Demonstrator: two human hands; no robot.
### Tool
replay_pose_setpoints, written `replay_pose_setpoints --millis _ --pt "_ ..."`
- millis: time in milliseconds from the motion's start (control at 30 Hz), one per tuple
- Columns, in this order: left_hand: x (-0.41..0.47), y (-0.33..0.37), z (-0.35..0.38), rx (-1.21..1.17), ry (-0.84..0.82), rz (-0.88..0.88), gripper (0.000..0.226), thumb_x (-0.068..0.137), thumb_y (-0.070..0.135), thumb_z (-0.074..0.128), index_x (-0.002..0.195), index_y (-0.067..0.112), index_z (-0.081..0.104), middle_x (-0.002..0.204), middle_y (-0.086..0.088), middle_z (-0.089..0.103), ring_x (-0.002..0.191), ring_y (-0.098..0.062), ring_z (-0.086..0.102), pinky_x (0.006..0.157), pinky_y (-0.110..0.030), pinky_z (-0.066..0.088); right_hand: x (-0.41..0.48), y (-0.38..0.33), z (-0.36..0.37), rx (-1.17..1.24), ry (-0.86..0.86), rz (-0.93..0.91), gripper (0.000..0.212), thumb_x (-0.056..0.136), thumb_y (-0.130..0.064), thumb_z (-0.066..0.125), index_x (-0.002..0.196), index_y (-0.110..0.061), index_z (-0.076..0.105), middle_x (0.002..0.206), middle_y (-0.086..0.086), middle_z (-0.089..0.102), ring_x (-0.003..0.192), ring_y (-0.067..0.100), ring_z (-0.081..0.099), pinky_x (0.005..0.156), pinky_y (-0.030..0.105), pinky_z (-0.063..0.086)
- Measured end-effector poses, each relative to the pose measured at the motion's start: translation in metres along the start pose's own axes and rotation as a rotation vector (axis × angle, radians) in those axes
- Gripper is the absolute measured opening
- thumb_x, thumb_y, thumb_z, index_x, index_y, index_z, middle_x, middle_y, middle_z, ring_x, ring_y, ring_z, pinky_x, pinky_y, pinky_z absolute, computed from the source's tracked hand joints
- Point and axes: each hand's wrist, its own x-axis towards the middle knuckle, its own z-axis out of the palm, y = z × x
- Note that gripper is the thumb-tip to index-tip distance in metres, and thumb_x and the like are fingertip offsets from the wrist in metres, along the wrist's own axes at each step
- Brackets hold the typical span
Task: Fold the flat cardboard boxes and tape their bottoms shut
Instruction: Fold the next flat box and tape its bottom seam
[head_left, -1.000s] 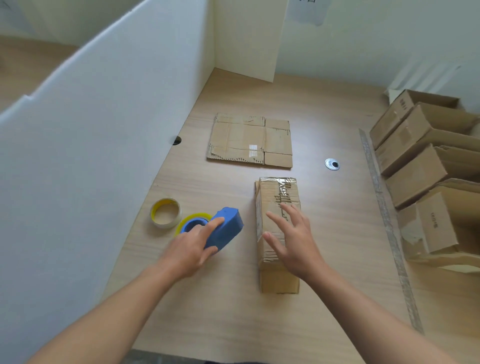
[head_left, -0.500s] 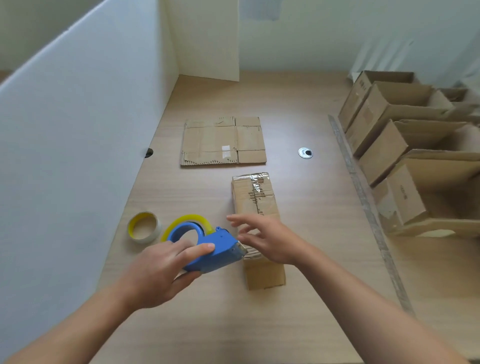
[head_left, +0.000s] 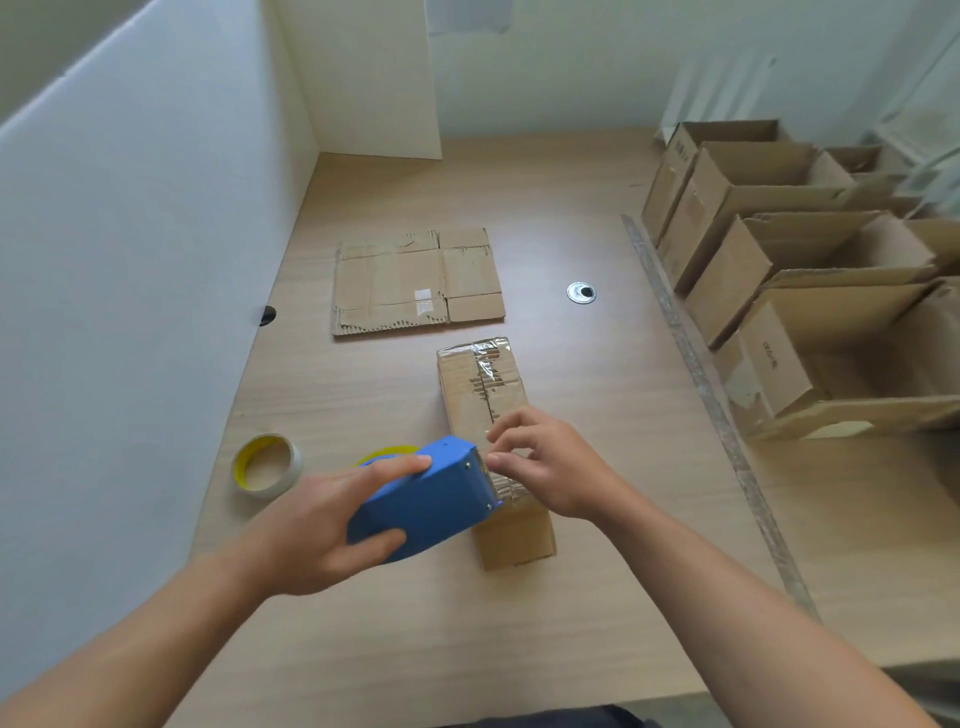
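My left grip (head_left: 322, 525) is wrapped around the blue tape dispenser (head_left: 426, 499), held at the near left side of the closed box (head_left: 485, 395). The box lies lengthwise on the table (head_left: 363, 623), with clear tape already along its top seam. My right grip (head_left: 556, 467) pinches the tape end (head_left: 505, 486) at the dispenser's toothed edge, right over the box. Just beyond the box lies a flat box (head_left: 415, 283), not yet folded. A loose tape roll (head_left: 266, 465) sits to the left, near the white partition (head_left: 130, 260). On the right, a row of open boxes (head_left: 769, 260) stands packed side by side, and their insides show only bare cardboard walls.
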Motion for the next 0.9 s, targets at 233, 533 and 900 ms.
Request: replay_pose_setpoints --millis 233,533,900 --pt "-0.004 -0.016 -0.031 -0.138 -0.191 -0.225 0.064 0.071 0.053 0.06 0.127 0.07 0.034 0.106 0.032 0.06 0.089 -0.003 0.063 0.071 -0.018 0.051 -0.036 0.039 -0.05 0.108 0.19 0.225 0.018 0.092 -0.015 0.068 0.074 -0.016 0.074 0.105 -0.002 0.059 0.098 0.011 0.059 0.092 0.035 0.047" --pt "0.028 -0.023 -0.008 -0.144 -0.399 -0.477 0.052 0.064 0.05 0.063 0.111 0.067 0.048 0.102 0.028 0.062 0.089 0.006 0.06 0.077 -0.022 0.052 -0.039 0.066 -0.026 -0.056 0.131 0.373 0.024 0.095 -0.028 0.065 0.078 -0.013 0.058 0.097 0.007 0.056 0.078 0.015 0.053 0.08 0.036 0.048" --pt "0.059 -0.032 0.004 -0.076 -0.518 -0.589 0.055 0.064 0.048 0.061 0.117 0.054 0.05 0.107 0.02 0.06 0.093 -0.004 0.059 0.074 -0.024 0.048 -0.016 0.094 -0.001 -0.047 0.109 0.597 0.022 0.096 -0.031 0.061 0.083 -0.015 0.067 0.073 -0.006 0.057 0.08 0.017 0.054 0.062 0.027 0.037"
